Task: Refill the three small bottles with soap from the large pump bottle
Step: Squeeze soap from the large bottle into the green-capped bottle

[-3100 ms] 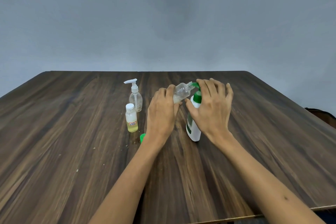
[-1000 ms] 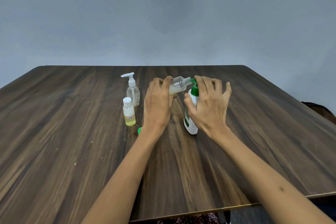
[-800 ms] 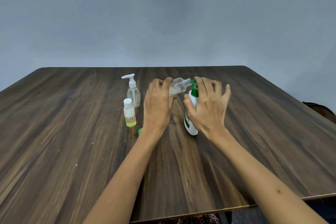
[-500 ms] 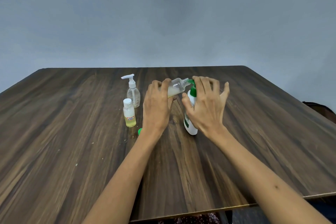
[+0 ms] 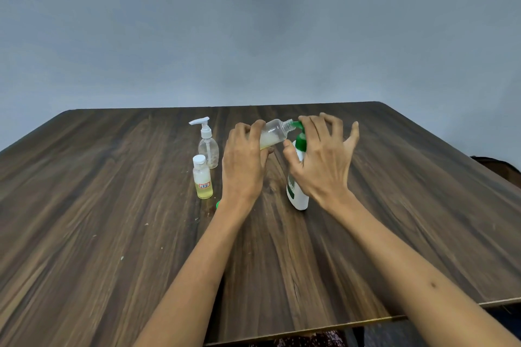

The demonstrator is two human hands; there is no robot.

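Hands at frame centre: left hand [image 5: 244,167] grips tilted clear bottle [image 5: 273,134], neck at green pump spout [image 5: 296,124]; right hand [image 5: 321,165], fingers spread, presses large pump bottle [image 5: 297,191] standing on table [image 5: 84,205].

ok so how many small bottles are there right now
3. A clear pump-top bottle stands at the back left, a white-capped bottle of yellow liquid stands just in front of it, and the left hand holds an uncapped one tilted to the large pump bottle.
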